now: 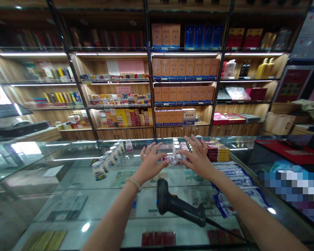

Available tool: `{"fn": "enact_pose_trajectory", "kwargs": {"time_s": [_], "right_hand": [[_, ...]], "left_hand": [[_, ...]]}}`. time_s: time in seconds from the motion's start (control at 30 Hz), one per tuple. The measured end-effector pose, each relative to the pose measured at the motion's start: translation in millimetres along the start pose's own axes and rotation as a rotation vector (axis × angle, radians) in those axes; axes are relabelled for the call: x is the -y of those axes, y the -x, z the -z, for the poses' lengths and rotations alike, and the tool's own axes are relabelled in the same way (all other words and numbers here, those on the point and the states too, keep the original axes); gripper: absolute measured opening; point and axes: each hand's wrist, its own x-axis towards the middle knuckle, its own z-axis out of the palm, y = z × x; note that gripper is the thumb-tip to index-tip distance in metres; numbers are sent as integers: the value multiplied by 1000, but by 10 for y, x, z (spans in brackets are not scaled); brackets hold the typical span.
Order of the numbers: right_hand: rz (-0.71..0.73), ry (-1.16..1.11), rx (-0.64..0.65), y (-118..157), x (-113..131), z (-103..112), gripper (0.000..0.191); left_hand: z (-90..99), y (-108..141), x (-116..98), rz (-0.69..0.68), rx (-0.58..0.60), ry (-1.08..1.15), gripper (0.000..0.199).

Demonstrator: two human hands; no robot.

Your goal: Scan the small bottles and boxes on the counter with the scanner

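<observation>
Handheld scanner [180, 205], black, corded: lay nearest, head left, handle slanting right, on the glass bench [99, 198]. White-capped jars [110, 157], one row: stood at left, running from near to far. Left hand [150, 164], with bracelet [134, 184]: grip closed, thumb and forefinger, about the left end of a clear-and-pink jar [172, 160]. Said jar: was between the two hands, far of the scanner, long axis apparently left to right; detail blurred. Neither hand was nearer, each meeting one end. Standing jars [176, 149]: just far of it. Right hand [198, 155]: grip closed about its right end. Red-and-gold packets [219, 153]: stacked just right. Blue-and-white packets [235, 177]: lay near of that stack.
</observation>
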Motion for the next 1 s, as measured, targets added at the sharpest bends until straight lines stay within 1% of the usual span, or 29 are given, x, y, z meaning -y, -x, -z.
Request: {"fn": "enact_pose_trajectory", "kwargs": {"time_s": [0.07,0.17,0.2,0.23,0.3,0.37,0.47,0.53,0.67,0.83,1.0], "right_hand": [[-44,-41,3,-4,-4,-9,28],[-99,-101,6,-13,5,-13,25],[-113,-120,5,-16,10,-11,24],[-127,-138,4,-18,15,-9,24],[-154,-169,0,-23,23,-7,23],[-175,-194,-5,-27,29,-12,24],[-199,-221,-12,-29,30,-33,31],[-213,-236,-9,-29,24,-49,35],[-243,-244,9,-26,0,-79,38],[-257,-230,41,-24,-26,-119,37],[-259,-227,56,-12,-21,-141,38]], "left_hand": [[14,9,-17,-3,-20,-9,36],[35,30,-35,-55,-102,-50,68],[36,38,-35,-79,-139,-72,74],[34,47,-31,-101,-175,-96,77],[25,61,-17,-132,-235,-137,72],[14,71,-3,-139,-276,-154,63],[9,78,-3,-140,-305,-155,50],[11,79,-19,-145,-315,-160,44],[23,77,-65,-145,-330,-181,42],[51,74,-98,-131,-301,-137,42],[61,74,-89,-162,-315,-174,42]]}}
